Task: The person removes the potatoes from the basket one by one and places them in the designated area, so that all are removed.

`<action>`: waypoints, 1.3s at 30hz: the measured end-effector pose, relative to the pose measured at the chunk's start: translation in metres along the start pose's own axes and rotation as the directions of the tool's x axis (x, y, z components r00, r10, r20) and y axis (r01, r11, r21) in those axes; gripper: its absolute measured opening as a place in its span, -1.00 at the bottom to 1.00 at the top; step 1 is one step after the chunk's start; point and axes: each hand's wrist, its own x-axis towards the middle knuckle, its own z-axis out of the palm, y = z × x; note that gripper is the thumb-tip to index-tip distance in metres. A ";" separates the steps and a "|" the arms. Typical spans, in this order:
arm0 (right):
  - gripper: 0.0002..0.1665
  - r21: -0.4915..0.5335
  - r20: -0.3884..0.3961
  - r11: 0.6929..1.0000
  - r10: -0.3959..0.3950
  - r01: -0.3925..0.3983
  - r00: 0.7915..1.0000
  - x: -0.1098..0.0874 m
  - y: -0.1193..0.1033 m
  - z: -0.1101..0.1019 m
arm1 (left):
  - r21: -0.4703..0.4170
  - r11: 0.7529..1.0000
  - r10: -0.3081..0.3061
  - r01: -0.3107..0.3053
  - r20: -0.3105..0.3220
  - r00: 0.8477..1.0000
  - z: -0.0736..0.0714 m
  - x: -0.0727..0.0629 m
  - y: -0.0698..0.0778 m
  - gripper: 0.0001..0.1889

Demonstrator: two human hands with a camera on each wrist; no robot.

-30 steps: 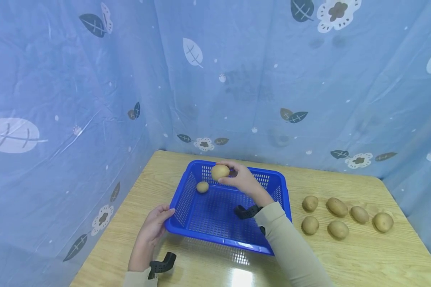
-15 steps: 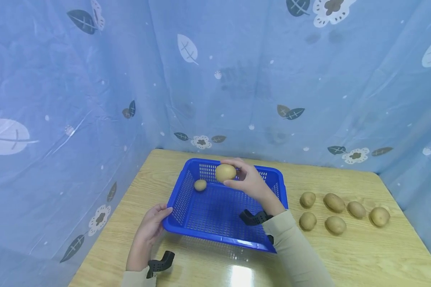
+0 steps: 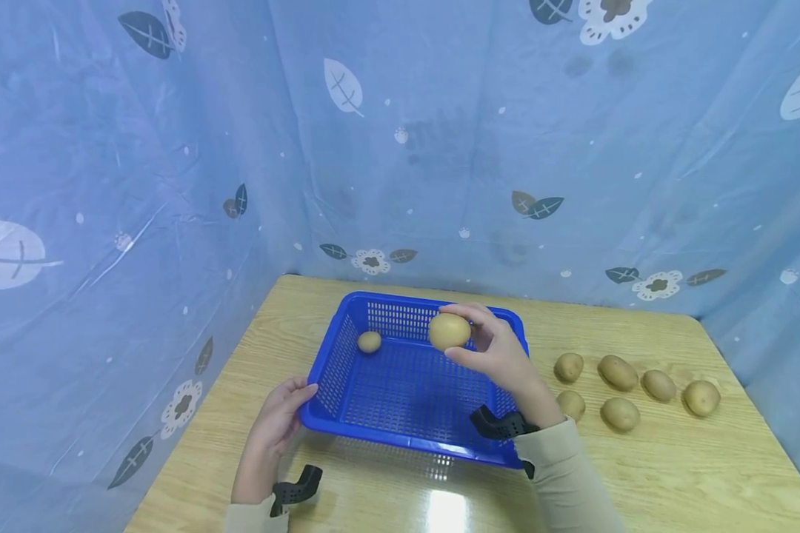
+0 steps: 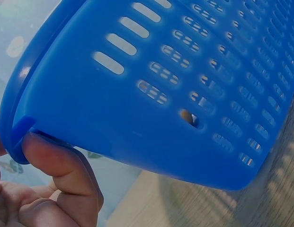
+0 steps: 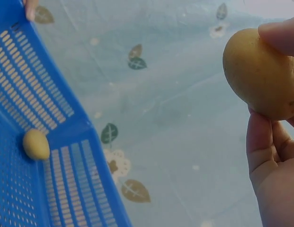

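My right hand (image 3: 503,359) holds a smooth yellow-brown potato (image 3: 449,332) between thumb and fingers, over the right half of the blue plastic basket (image 3: 400,442). Close up in the right wrist view, the same potato (image 5: 262,73) is pinched from above and below. A smaller potato (image 3: 370,342) lies inside the basket at its far left corner. My left hand (image 3: 276,414) grips the basket's rim near the front left corner. The left wrist view shows the bent fingers (image 4: 61,161) beneath the rim's edge, beside the slotted side wall.
Several loose potatoes (image 3: 619,414) lie on the wooden table (image 3: 680,474) to the right of the basket. One of them (image 3: 571,404) is partly covered by the right wrist. A blue patterned curtain (image 3: 407,178) stands behind the table and along both sides.
My right hand has carried the potato rightward across the basket and nearer to me. The left hand keeps its grip on the rim; the view has shifted slightly.
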 end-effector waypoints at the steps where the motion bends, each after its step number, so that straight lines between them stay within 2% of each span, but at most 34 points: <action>1: -0.35 0.011 -0.010 1.000 -0.007 0.007 1.000 -0.002 0.000 -0.002 | -0.001 1.000 0.001 -0.001 0.000 1.000 0.000 0.000 0.000 -0.76; 6: -0.38 0.030 -0.053 0.995 -0.092 0.094 0.994 -0.012 0.004 -0.013 | -0.003 1.000 -0.005 0.005 0.007 1.000 0.000 0.000 0.001 -0.75; 9: -0.38 0.032 -0.072 0.993 -0.112 0.115 0.991 -0.018 0.005 -0.021 | -0.009 1.000 -0.007 0.007 0.008 1.000 0.000 0.000 0.001 -0.76; 18: -0.36 0.034 -0.157 0.997 -0.061 0.068 0.986 -0.038 0.004 -0.046 | 0.000 1.000 -0.003 0.003 0.007 1.000 0.000 -0.001 0.001 -0.74; 23: -0.37 0.070 -0.225 0.996 -0.037 0.054 0.974 -0.055 0.005 -0.060 | -0.007 1.000 -0.004 0.004 0.011 1.000 0.000 0.000 0.001 -0.73; 27: -0.38 0.114 -0.281 0.992 -0.021 0.055 0.960 -0.066 0.006 -0.069 | -0.009 1.000 -0.001 0.001 0.014 1.000 0.000 0.000 0.000 -0.71; 32: -0.37 0.177 -0.290 0.980 -0.038 0.092 0.956 -0.077 0.011 -0.079 | -0.009 1.000 0.001 0.000 0.017 1.000 0.000 0.000 -0.001 -0.70; 34: -0.37 0.185 -0.316 0.979 -0.027 0.089 0.948 -0.083 0.014 -0.081 | -0.012 1.000 -0.001 0.001 0.013 1.000 0.000 0.000 -0.001 -0.72; 39: -0.38 0.195 -0.414 0.978 0.021 0.067 0.910 -0.095 0.022 -0.083 | -0.010 1.000 -0.005 0.005 -0.003 1.000 0.001 0.000 -0.001 -0.74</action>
